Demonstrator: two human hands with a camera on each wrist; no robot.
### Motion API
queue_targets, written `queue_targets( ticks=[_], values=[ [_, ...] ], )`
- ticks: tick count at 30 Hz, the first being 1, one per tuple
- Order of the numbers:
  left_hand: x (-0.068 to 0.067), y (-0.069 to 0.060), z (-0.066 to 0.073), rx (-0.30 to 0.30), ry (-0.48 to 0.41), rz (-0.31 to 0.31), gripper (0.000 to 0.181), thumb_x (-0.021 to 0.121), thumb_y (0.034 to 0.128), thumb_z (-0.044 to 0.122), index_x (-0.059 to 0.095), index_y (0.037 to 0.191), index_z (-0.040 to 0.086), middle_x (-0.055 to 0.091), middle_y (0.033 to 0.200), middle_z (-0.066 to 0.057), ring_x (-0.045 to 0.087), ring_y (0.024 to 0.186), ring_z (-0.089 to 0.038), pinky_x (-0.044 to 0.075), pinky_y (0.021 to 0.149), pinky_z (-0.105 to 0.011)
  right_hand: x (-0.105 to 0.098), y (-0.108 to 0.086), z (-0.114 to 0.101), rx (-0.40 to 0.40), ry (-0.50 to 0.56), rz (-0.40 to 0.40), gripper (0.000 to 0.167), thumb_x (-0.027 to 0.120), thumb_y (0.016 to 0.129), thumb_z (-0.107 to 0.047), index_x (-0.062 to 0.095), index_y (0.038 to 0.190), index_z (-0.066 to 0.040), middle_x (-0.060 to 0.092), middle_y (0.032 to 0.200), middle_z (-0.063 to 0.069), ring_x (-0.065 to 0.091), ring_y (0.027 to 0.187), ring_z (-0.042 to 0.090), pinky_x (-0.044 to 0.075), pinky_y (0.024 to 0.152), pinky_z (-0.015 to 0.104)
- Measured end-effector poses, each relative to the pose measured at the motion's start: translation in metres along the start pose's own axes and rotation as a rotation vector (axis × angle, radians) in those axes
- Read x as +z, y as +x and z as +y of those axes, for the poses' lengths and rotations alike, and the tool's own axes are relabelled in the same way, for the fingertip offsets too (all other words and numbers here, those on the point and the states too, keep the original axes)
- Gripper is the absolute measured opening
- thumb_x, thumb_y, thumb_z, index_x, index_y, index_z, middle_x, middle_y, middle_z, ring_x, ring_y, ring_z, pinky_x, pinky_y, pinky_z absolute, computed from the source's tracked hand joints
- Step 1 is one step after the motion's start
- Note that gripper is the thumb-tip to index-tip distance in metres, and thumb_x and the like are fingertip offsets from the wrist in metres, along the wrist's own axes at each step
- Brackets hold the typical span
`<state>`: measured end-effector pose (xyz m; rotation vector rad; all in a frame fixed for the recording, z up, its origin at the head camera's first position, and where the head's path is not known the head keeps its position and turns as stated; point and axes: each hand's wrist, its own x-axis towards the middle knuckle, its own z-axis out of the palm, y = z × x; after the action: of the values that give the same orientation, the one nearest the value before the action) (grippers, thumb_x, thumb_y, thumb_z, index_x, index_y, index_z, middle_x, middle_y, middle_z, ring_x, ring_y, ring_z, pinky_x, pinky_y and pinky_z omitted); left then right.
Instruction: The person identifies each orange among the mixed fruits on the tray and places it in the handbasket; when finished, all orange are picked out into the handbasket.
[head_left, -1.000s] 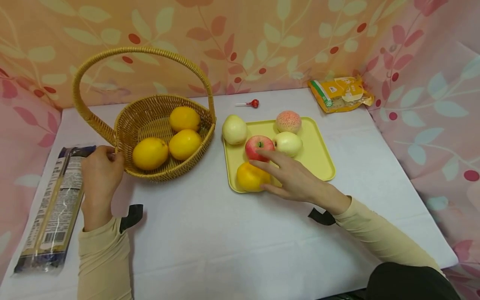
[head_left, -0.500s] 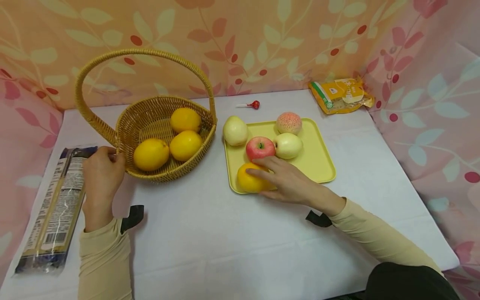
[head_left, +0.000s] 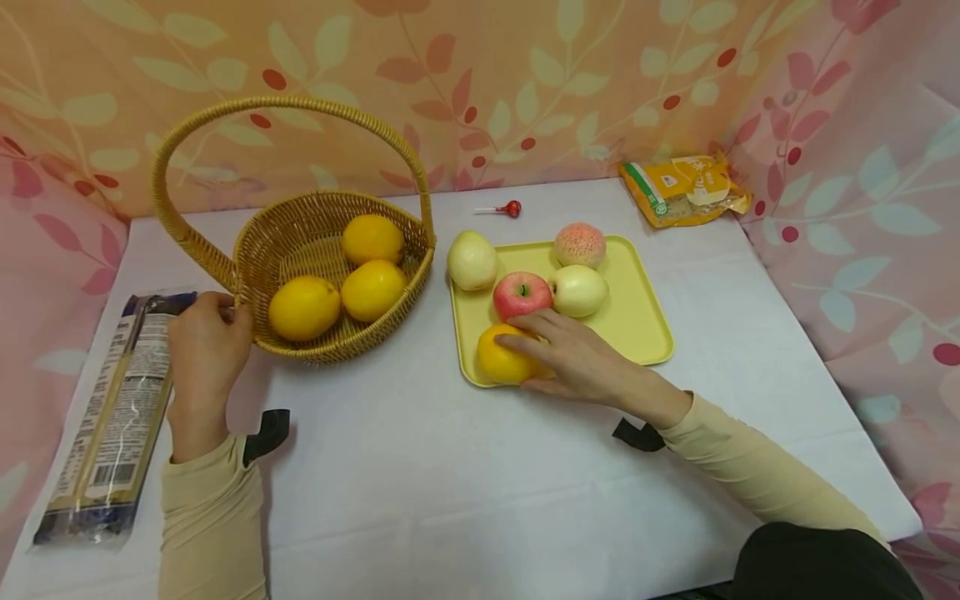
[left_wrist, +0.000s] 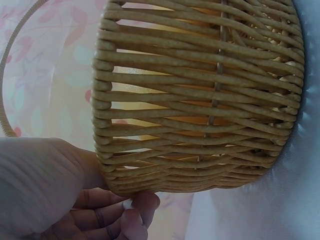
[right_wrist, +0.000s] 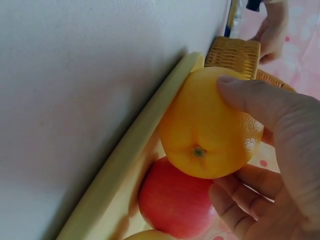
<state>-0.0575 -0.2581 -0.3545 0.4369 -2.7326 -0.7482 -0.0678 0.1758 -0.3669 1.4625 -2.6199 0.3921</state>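
Observation:
My left hand [head_left: 208, 358] pinches the near-left rim of a wicker basket [head_left: 330, 346], thumb and fingers round its edge. In the left wrist view the basket's woven side [left_wrist: 165, 110] fills most of the picture. Three yellow fruits, one of them a lemon-like fruit [head_left: 303, 308], lie in the basket. My right hand [head_left: 581, 358] grips an orange [head_left: 501, 357] at the near-left corner of a yellow tray [head_left: 637, 333]. In the right wrist view my thumb lies on one side of the orange [right_wrist: 205, 125], fingers on the other. A red apple [head_left: 517, 293] sits just behind it.
Two pale green pears [head_left: 472, 260] and a speckled pink peach-like fruit [head_left: 580, 244] share the tray. Behind it lie a lollipop [head_left: 510, 208] and an orange snack bag [head_left: 686, 190]. A long plastic-wrapped packet [head_left: 112, 417] lies left of the basket. Patterned cloth surrounds the table.
My right hand has come down from over the apple and orange, and its fingers have closed round the orange. The left hand stays on the basket rim.

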Motion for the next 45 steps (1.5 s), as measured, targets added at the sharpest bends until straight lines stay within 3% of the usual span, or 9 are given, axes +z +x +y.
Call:
queue_targets(
  ticks=[28, 35, 42, 45],
  values=[
    [0.001, 0.001, 0.0, -0.001, -0.01, -0.018, 0.041, 0.049, 0.0961, 0.018, 0.06, 0.116, -0.017, 0.065, 0.095, -0.035, 0.061, 0.077, -0.045, 0.035, 0.05, -0.022, -0.004, 0.002, 0.0, -0.022, -0.007, 0.082, 0.061, 0.08, 0.075, -0.033, 0.059, 0.129, -0.013, 0.06, 0.129, 0.011, 0.054, 0.119, 0.028, 0.047, 0.099, 0.042],
    [0.0, 0.001, 0.0, -0.007, -0.005, -0.022, 0.042, 0.049, 0.0963, 0.019, 0.059, 0.117, -0.017, 0.065, 0.095, -0.035, 0.061, 0.077, -0.045, 0.035, 0.049, -0.022, -0.013, 0.013, 0.001, -0.044, 0.028, 0.141, 0.064, 0.08, 0.074, -0.031, 0.056, 0.13, -0.01, 0.06, 0.125, 0.014, 0.055, 0.114, 0.029, 0.045, 0.097, 0.042],
    [0.0, 0.001, -0.001, -0.011, -0.004, -0.02, 0.042, 0.049, 0.0963, 0.019, 0.06, 0.117, -0.016, 0.065, 0.096, -0.035, 0.061, 0.078, -0.046, 0.036, 0.051, -0.022, -0.022, 0.033, 0.002, -0.049, 0.105, 0.135, 0.064, 0.076, 0.078, -0.03, 0.054, 0.133, -0.007, 0.057, 0.126, 0.015, 0.055, 0.113, 0.027, 0.047, 0.097, 0.04],
    [0.0, 0.0, -0.001, -0.014, -0.006, -0.022, 0.042, 0.048, 0.0964, 0.019, 0.06, 0.117, -0.016, 0.065, 0.097, -0.035, 0.061, 0.079, -0.045, 0.036, 0.051, -0.023, -0.026, 0.042, 0.001, -0.047, 0.111, 0.133, 0.064, 0.075, 0.079, -0.03, 0.052, 0.135, -0.009, 0.055, 0.126, 0.016, 0.057, 0.103, 0.026, 0.05, 0.088, 0.038]
  ],
)
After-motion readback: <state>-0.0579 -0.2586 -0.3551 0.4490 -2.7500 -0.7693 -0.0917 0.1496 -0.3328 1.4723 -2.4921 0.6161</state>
